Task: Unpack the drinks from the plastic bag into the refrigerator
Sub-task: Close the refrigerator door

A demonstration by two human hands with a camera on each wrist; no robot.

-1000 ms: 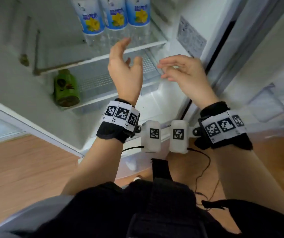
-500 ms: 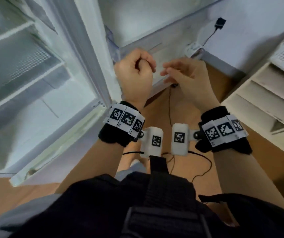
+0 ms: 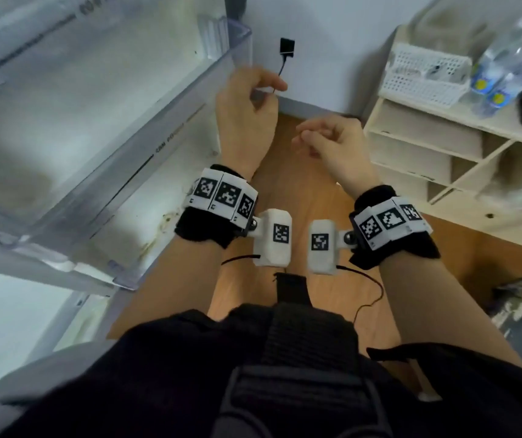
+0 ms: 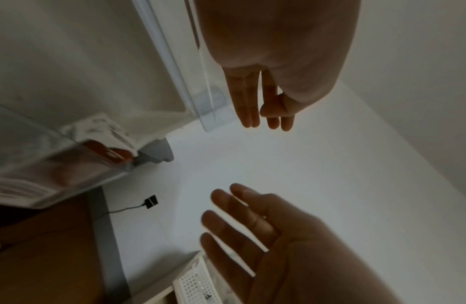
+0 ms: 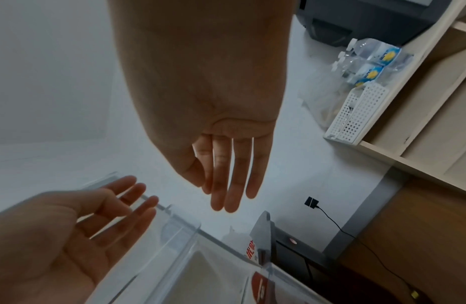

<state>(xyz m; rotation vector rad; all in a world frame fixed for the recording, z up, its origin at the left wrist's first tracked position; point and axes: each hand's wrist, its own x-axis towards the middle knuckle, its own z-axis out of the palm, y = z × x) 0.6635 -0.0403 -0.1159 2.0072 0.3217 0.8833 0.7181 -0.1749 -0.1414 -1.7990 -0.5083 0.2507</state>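
Both hands up, empty, mid-air between fridge door and shelf unit. Left hand (image 3: 247, 118) grip released, fingers loose; right hand (image 3: 332, 143) same, holding nothing. Water bottles (image 3: 502, 67) in clear plastic bag (image 5: 328, 98) atop shelf unit (image 3: 417, 137), far right, partly cut off. Bag outline faint, blurred. Refrigerator door (image 3: 101, 121) open at left; interior out of frame.

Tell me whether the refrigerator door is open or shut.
Open. The refrigerator door is swung out, its clear inner shelf bins facing the left hand; both hands are empty.
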